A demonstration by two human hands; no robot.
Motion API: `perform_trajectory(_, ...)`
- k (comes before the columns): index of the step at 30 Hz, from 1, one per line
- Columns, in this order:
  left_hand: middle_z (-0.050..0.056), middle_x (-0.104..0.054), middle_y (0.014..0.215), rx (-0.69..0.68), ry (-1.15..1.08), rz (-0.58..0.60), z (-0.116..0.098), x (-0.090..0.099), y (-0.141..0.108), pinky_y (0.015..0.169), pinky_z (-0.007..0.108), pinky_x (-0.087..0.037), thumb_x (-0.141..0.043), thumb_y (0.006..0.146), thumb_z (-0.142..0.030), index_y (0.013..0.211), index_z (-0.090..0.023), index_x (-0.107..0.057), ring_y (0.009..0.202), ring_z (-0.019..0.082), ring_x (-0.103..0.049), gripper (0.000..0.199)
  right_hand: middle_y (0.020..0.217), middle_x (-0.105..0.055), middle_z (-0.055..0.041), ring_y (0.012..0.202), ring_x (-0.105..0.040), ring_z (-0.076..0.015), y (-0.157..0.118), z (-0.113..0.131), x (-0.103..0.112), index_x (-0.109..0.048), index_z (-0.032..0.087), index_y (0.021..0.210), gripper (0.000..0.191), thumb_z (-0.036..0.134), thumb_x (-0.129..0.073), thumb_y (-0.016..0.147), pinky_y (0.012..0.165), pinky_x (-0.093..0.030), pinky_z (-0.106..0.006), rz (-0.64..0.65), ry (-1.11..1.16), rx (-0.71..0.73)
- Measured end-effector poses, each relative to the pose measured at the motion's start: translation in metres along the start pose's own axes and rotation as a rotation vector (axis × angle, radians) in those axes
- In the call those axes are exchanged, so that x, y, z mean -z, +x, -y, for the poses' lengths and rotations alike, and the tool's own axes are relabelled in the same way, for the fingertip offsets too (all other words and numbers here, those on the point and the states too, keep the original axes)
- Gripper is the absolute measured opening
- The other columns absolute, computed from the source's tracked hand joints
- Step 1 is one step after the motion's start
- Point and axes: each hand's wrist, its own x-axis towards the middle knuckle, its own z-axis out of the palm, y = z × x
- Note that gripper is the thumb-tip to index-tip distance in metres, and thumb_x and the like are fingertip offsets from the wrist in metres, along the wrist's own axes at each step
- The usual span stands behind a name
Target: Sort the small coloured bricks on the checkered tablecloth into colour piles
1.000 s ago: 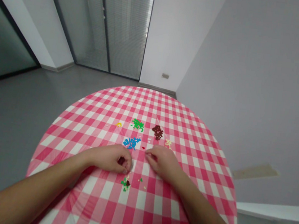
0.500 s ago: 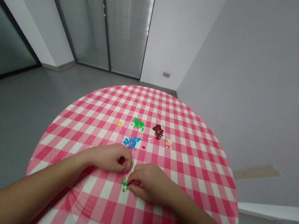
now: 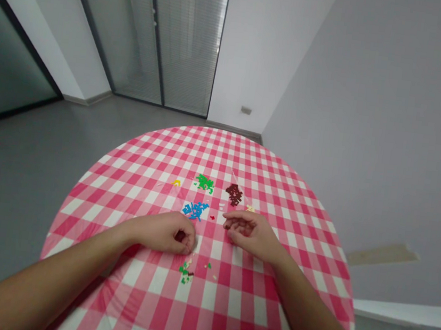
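Note:
My left hand (image 3: 168, 232) rests on the cloth with its fingers curled into a loose fist. Whatever it holds, if anything, is hidden. Just in front of me lies a small cluster of green, cream and brown pieces (image 3: 184, 273), near the left fingertips. A single green piece (image 3: 209, 266) sits to its right. My right hand (image 3: 254, 234) hovers or rests farther out, fingers parted and bent, below the pile of dark brown pieces (image 3: 234, 194). A dark speck shows by its fingertips; I cannot tell whether it is held. The cream pieces (image 3: 250, 208) are partly covered by this hand.
A round table with a red-and-white checked cloth (image 3: 123, 172) bears several small piles: green pieces (image 3: 204, 183), blue pieces (image 3: 195, 210), yellow pieces (image 3: 177, 182) and a red piece (image 3: 212, 217). Behind stand a glass door (image 3: 183, 37) and a wall (image 3: 389, 127) at right.
My right hand has moved away from the near cluster, outward and to the right, and its fingers have parted. A brown piece now shows in the cluster. My left hand stays put.

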Motion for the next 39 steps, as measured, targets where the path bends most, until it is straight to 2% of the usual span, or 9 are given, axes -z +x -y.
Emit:
perform_trajectory(3,-0.003,-0.058,0.067,0.000,-0.006,0.001,0.002,-0.001,0.000,0.060,0.023,-0.041,-0.058,0.081,-0.011,0.070,-0.017,-0.061,0.061,0.010,-0.050,0.013,0.092,-0.076,-0.0090,0.081,-0.071,-0.0201,0.002,-0.004,0.007,-0.075,0.018,0.095,0.022,0.027,-0.064,0.078,0.071,-0.057,-0.031,-0.035,-0.089,0.043)
perform_trajectory(9,-0.003,-0.056,0.066,0.012,0.001,-0.006,0.003,-0.001,-0.001,0.059,0.023,-0.040,-0.058,0.079,-0.010,0.069,-0.016,-0.059,0.061,0.010,-0.050,0.012,0.091,-0.077,-0.0061,0.082,-0.070,-0.0206,0.012,-0.018,0.013,-0.076,0.021,0.090,0.016,0.023,-0.060,0.086,0.075,-0.052,-0.031,-0.216,-0.680,-0.034)
perform_trajectory(13,-0.003,-0.056,0.067,0.017,-0.012,-0.010,0.002,-0.001,-0.002,0.059,0.023,-0.040,-0.058,0.079,-0.010,0.068,-0.016,-0.057,0.061,0.010,-0.050,0.013,0.096,-0.077,-0.0067,0.084,-0.069,-0.0215,0.018,-0.020,0.012,-0.075,0.021,0.095,0.019,0.027,-0.058,0.093,0.072,-0.049,-0.030,-0.275,-0.896,-0.079)
perform_trajectory(21,-0.004,-0.054,0.065,0.006,-0.012,-0.020,0.000,-0.001,-0.001,0.059,0.023,-0.039,-0.057,0.078,-0.010,0.064,-0.016,-0.053,0.060,0.009,-0.049,0.016,0.096,-0.074,-0.0059,0.086,-0.067,-0.0200,0.028,-0.023,0.009,-0.076,0.021,0.095,0.020,0.028,-0.057,0.096,0.070,-0.046,-0.029,-0.227,-0.990,-0.115)
perform_trajectory(26,-0.003,-0.056,0.065,-0.013,-0.001,-0.014,0.000,-0.001,-0.001,0.059,0.022,-0.040,-0.058,0.078,-0.008,0.066,-0.016,-0.057,0.061,0.009,-0.050,0.014,0.099,-0.074,-0.0081,0.089,-0.067,-0.0207,0.024,-0.015,0.005,-0.076,0.020,0.097,0.031,0.035,-0.049,0.101,0.070,-0.045,-0.029,-0.145,-1.066,-0.118)
perform_trajectory(30,-0.003,-0.057,0.065,-0.020,0.014,-0.011,0.001,-0.001,-0.001,0.058,0.022,-0.040,-0.059,0.077,-0.007,0.067,-0.016,-0.060,0.060,0.009,-0.051,0.014,0.103,-0.073,-0.0089,0.094,-0.066,-0.0217,0.020,-0.008,0.005,-0.075,0.020,0.102,0.032,0.030,-0.044,0.101,0.073,-0.045,-0.029,-0.114,-1.100,-0.124)
perform_trajectory(36,-0.002,-0.063,0.068,-0.033,0.012,0.010,0.003,-0.002,-0.001,0.060,0.020,-0.042,-0.061,0.074,-0.002,0.069,-0.015,-0.065,0.062,0.009,-0.056,0.015,0.102,-0.071,-0.0098,0.089,-0.067,-0.0224,0.019,-0.010,0.007,-0.072,0.020,0.114,0.032,0.029,-0.044,0.100,0.066,-0.043,-0.029,-0.092,-1.118,-0.165)
perform_trajectory(39,-0.001,-0.066,0.070,-0.062,-0.004,0.031,0.005,-0.001,-0.002,0.061,0.020,-0.045,-0.062,0.073,-0.001,0.069,-0.015,-0.068,0.064,0.010,-0.059,0.016,0.104,-0.071,-0.0104,0.089,-0.066,-0.0221,0.016,-0.009,0.004,-0.069,0.019,0.121,0.032,0.027,-0.047,0.099,0.068,-0.044,-0.029,-0.096,-1.063,-0.106)
